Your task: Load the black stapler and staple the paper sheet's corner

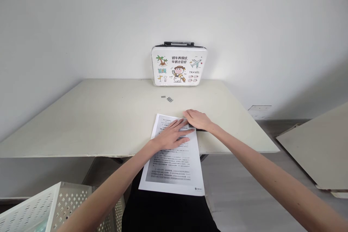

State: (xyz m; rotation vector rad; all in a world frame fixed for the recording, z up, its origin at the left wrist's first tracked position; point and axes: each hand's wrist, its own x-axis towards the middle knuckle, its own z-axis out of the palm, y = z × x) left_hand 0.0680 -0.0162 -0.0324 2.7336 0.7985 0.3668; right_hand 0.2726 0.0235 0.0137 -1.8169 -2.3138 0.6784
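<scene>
A printed sheet of paper (174,166) lies over the near edge of the pale table (103,116), its lower half hanging past the edge. My left hand (171,136) rests flat on the upper part of the sheet, fingers stretched out. My right hand (198,119) is curled over a dark object at the sheet's top right corner; most of that object is hidden under the hand. Two small grey strips, like staples (168,98), lie on the table beyond the paper.
A white carry case (178,65) with cartoon prints and a black handle stands upright at the table's back edge against the wall. A white perforated metal basket (57,206) sits low at the left. Another pale board (318,145) lies at the right.
</scene>
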